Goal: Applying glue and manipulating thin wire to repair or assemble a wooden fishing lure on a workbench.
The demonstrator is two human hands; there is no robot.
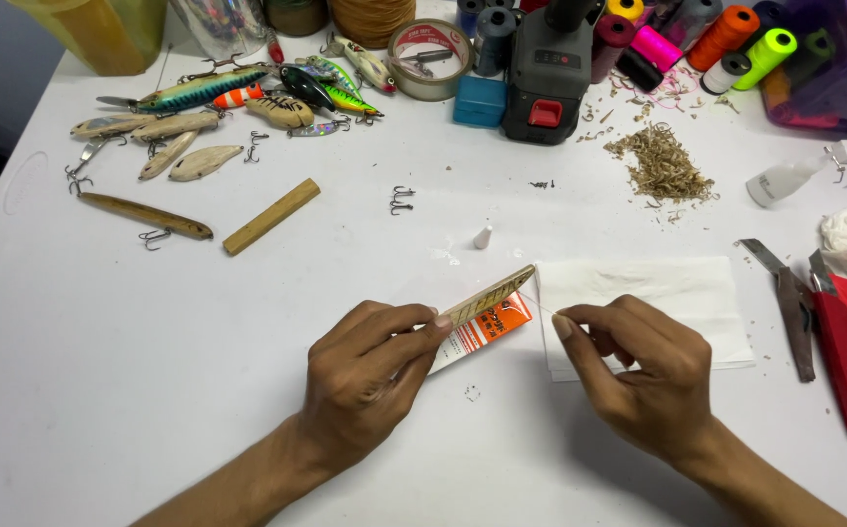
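The left hand is closed in a pinch: thumb and fingers grip the near end of a slim, unpainted wooden lure body, which angles up and to the right above the table. The right hand is closed as well, thumb and forefinger pressed together on a thin wire whose far end meets the tip of the lure body. Whether the wire enters the wood cannot be told.

Directly beneath the lure body lies an orange-and-white glue tube, flat on the table. Under and beyond the right hand lies a folded white paper towel. At the right edge lie red-handled pliers.

Further back stand a small white cap, a treble hook and a rectangular wood block. A pile of wood shavings lies to the right.

At the far edge lie painted and bare lures, a roll of tape, a grey power tool and coloured thread spools.
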